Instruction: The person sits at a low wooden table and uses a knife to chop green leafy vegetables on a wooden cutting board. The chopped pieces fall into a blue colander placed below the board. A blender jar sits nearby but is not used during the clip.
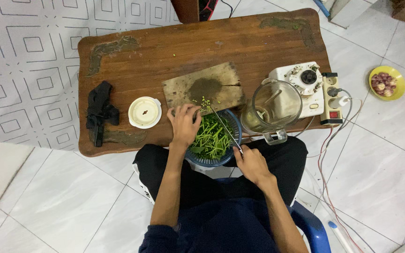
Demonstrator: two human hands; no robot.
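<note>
Wooden bench (132,61), seen from above, with a seated person at its 6 o'clock edge. Blue basket (234,122) of greens (210,136) sits at that near edge, partly overhanging the lap, within reach of both hands. Left hand (184,125): fingers curled down over the 9 o'clock side of the greens, seemingly pressing or gathering a bunch to steady it; whether the grip is closed around stems cannot be told. Right hand (251,163): grip closed on the handle of a knife (224,126), blade slanting toward 11 o'clock across the basket, tip near the board (204,87), apparently so cuttings fall there. Greens: long thin stems, bright green, loosely piled, a few small bits scattered on the board's near edge. Board: worn wood with a dark stain at centre, lying just at 12 o'clock of the basket. White lid (145,112) at 9 o'clock; black cloth (100,111) farther at 9 o'clock. Blender jug (273,108) at 3 o'clock, its white base (302,86) and a power strip (332,98) just beyond. Yellow bowl (387,82) stands on the floor, well apart.
</note>
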